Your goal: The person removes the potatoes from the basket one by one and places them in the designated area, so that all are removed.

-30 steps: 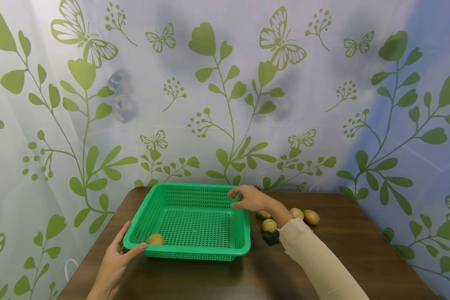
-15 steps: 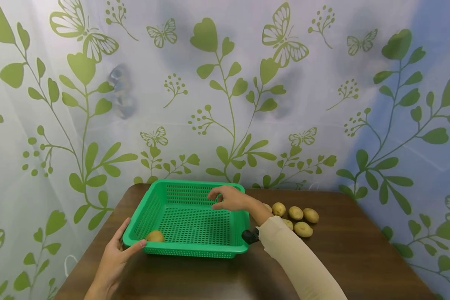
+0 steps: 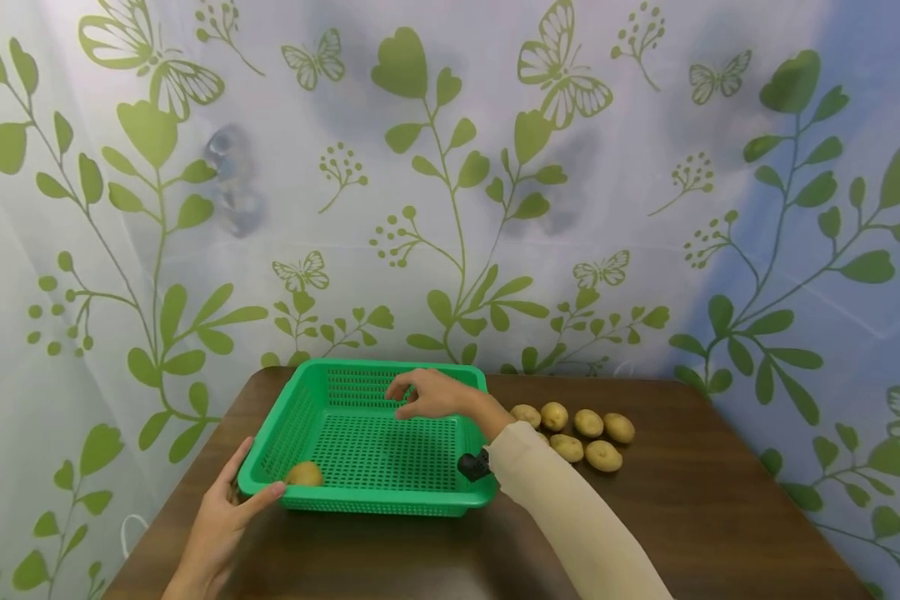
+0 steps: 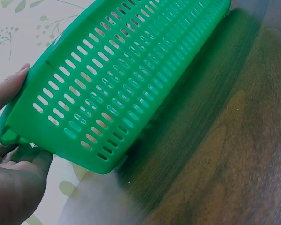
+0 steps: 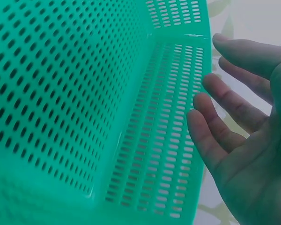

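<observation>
A green plastic basket (image 3: 375, 498) with slotted walls rests on the table. My left hand (image 3: 221, 517) grips its near left corner; in the left wrist view the thumb (image 4: 10, 89) lies on the rim and the other fingers curl beneath it. One potato (image 3: 305, 473) sits inside, by that same corner. Over the right part of the basket hovers my right hand (image 3: 431, 394), empty. In the right wrist view its fingers (image 5: 236, 110) are spread and slightly bent, near the wall without a clear sign of contact.
Several potatoes (image 3: 603, 456) lie on the brown wooden table (image 3: 705, 500), right of the basket; the right forearm partly hides some. A black wrist camera (image 3: 473, 466) hangs under the right wrist. Behind stands a curtain (image 3: 450, 183) printed with leaves and butterflies.
My right hand has moved left from the basket's right rim to above its inside, uncovering more potatoes on the table. The left hand keeps its grip, and the potato inside stays put.
</observation>
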### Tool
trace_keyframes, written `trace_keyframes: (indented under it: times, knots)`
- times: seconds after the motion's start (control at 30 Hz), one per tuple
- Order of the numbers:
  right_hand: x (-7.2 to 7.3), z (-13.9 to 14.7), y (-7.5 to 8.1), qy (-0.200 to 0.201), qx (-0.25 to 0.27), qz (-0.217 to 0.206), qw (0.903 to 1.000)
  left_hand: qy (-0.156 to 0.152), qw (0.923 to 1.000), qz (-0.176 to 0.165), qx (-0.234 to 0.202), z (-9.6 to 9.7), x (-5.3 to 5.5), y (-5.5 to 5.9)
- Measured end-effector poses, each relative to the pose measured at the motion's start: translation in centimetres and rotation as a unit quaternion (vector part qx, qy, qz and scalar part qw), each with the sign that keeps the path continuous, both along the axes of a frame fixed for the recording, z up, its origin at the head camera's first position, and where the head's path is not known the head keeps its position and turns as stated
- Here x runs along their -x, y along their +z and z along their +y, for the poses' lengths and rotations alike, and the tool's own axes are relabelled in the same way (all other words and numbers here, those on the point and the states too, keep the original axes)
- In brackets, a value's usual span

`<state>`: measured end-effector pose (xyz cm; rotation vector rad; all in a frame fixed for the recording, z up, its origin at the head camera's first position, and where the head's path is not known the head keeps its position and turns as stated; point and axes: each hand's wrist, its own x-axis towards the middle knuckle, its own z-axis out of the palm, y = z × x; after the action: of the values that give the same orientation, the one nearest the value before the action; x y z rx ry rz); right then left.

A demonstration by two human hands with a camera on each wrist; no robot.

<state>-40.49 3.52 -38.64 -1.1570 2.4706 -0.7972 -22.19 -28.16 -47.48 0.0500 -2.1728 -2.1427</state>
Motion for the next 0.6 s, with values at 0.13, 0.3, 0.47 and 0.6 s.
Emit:
trace_keyframes:
  times: [0.13,0.3,0.47,0.6]
  knots:
    - [0.4,-1.6,-0.1,0.011,0.006,-0.012,0.9999,0.002,0.9999,0.011,-0.001,-0.1,0.0,0.0]
    - [0.8,-4.2,-0.6,0.037,0.013,-0.023,0.999,0.003,1.0,0.009,-0.003,-0.2,-0.1,0.0]
    - [1.1,-6.6,-1.7,0.069,0.013,-0.034,0.9969,0.005,1.0,0.004,-0.002,-0.2,-0.2,0.0]
    - [1.2,-7.9,-2.5,0.088,0.006,-0.032,0.9956,0.005,1.0,0.003,0.0,0.0,-0.1,0.0]
